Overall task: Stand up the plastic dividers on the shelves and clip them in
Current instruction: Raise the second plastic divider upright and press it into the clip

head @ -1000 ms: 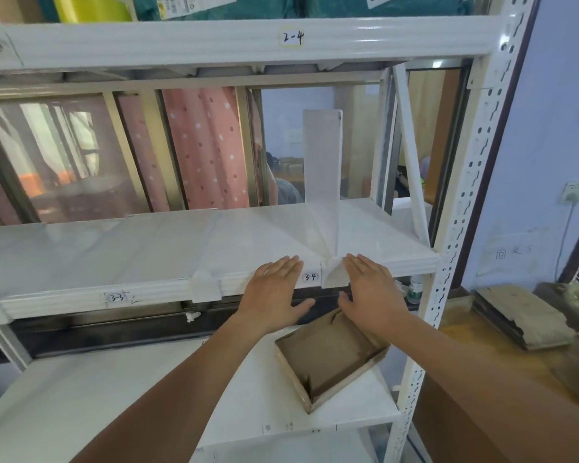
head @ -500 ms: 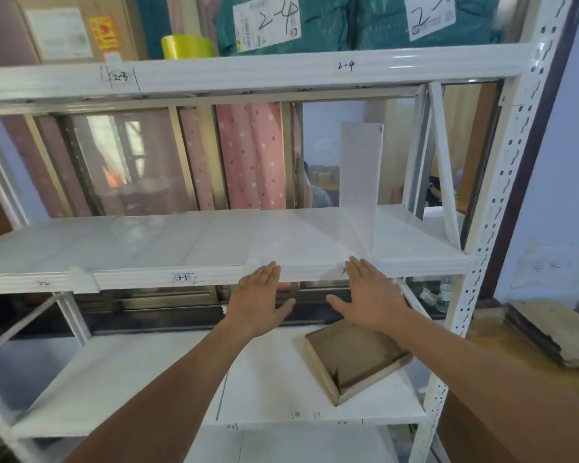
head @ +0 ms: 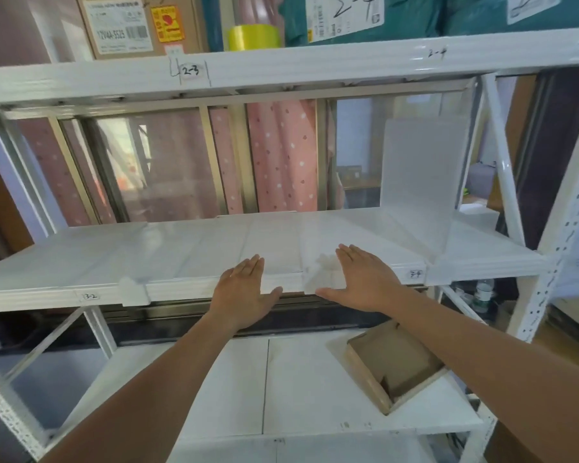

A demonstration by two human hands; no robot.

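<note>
Shelf (head: 181,259) | divider (head: 281,252) seemingly flat, lengthwise front-to-back | hands open

The brown cardboard box (head: 121,25) and the teal wrapped parcels (head: 415,15) on the top shelf are cut off by the upper edge, their labels only partly readable. Both forearms run out of the bottom of the frame. The flat translucent plastic divider (head: 274,259) lying between the left hand (head: 244,292) and right hand (head: 365,282) blends into the white shelf board (head: 81,259), so its outline is hard to trace. The small bottle (head: 482,292) behind the right upright is half hidden.
</note>
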